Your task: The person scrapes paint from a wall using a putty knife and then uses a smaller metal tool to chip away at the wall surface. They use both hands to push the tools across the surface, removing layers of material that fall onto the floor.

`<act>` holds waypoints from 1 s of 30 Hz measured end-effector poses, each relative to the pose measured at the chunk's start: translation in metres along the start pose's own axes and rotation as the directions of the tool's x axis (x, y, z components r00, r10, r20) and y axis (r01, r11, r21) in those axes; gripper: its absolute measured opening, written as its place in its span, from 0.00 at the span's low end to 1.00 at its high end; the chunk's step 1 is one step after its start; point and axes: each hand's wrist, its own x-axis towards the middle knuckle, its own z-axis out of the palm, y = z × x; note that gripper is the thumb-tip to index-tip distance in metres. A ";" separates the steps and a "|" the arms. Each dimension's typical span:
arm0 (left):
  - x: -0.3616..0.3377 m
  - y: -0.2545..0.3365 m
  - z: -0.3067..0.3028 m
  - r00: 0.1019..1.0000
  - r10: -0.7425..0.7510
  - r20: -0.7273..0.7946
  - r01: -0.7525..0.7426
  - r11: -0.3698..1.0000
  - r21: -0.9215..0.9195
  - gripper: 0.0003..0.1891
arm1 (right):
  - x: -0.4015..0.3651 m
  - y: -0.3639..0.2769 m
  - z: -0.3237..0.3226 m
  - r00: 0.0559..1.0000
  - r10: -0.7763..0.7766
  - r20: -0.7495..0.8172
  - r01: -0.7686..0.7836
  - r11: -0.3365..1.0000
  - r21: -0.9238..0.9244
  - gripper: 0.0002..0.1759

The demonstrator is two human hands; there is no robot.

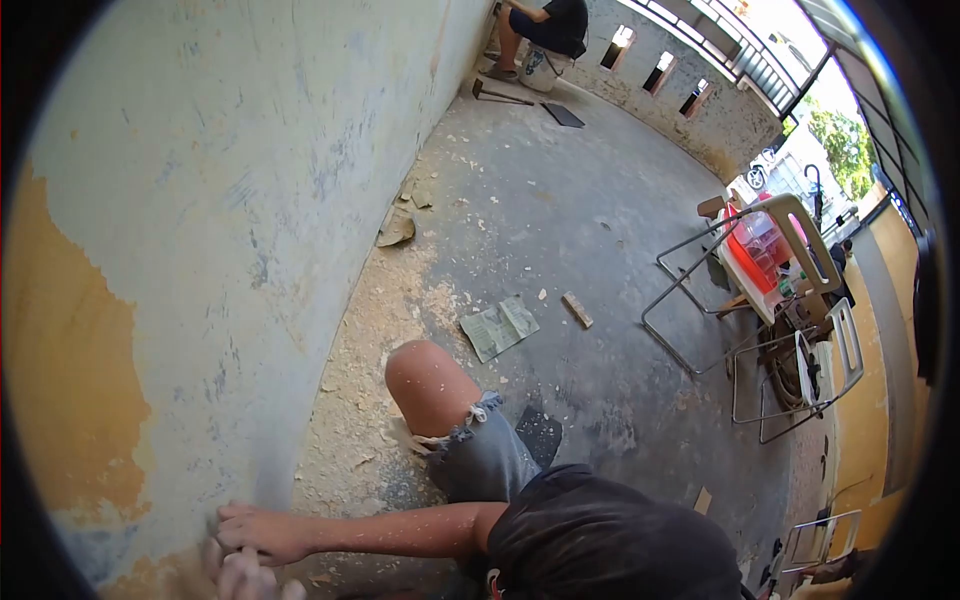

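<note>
While the long pale wall (270,190) runs away lengthwise from beside both hands, the right hand (268,535), fingers curled, sits nearer its far end than the blurred left hand (243,578), though how open the left is, and what either holds, cannot be told.

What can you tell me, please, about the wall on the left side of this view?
The wall looks like painted plaster and stands upright, meeting the floor along its foot. Most of it is pale greyish white with bluish-grey scuffs; a ragged-edged yellow-orange patch shows toward the picture's lower left. Pale flakes lie along its foot. The right hand and blurred left hand are at its lower part; contact is unclear.
</note>
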 end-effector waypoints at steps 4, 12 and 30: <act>0.006 -0.017 -0.003 0.988 -0.146 0.047 0.147 0.989 -0.001 0.18 | 0.004 0.001 -0.072 0.968 0.240 -0.071 -0.241 0.970 -0.014 0.20; -0.125 -0.099 0.032 0.908 -0.395 0.143 0.403 0.915 -0.033 0.25 | 0.024 -0.014 -0.084 0.873 0.249 -0.419 -0.206 0.968 0.146 0.21; -0.278 0.076 -0.169 0.431 -0.773 -0.466 0.891 0.282 0.356 0.27 | 0.009 -0.061 -0.028 0.909 0.215 -0.356 -0.186 0.976 0.114 0.25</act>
